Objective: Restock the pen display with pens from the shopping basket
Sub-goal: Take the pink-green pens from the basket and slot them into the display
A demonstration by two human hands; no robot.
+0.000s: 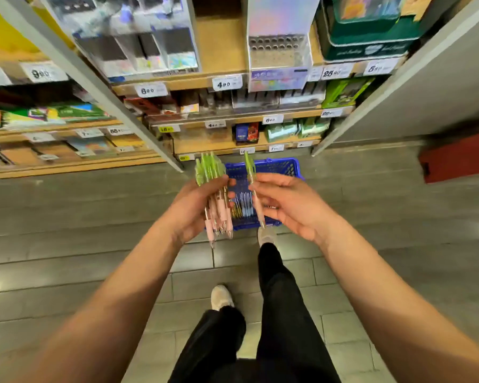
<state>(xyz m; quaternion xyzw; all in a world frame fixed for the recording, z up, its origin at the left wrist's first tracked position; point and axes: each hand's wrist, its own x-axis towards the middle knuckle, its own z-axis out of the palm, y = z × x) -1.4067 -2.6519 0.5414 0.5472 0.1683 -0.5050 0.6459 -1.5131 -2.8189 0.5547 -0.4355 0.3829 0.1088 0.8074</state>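
Observation:
My left hand (195, 208) grips a bundle of pens (215, 194) with green tops and pink barrels, tips pointing down. My right hand (285, 200) pinches a single pen (253, 189) of the same kind, held upright just right of the bundle. Both hands hover over a blue shopping basket (277, 167) on the floor, where more pens (242, 204) with blue barrels lie. The pen display (278, 51), a holographic box with rows of holes, stands on an upper shelf straight ahead.
Wooden shelves (221, 81) with price tags hold stationery packs on several levels. A green box stack (368, 37) sits right of the display. Grey uprights frame the bay. A red object (456, 158) lies on the tiled floor at right. My legs and shoes are below.

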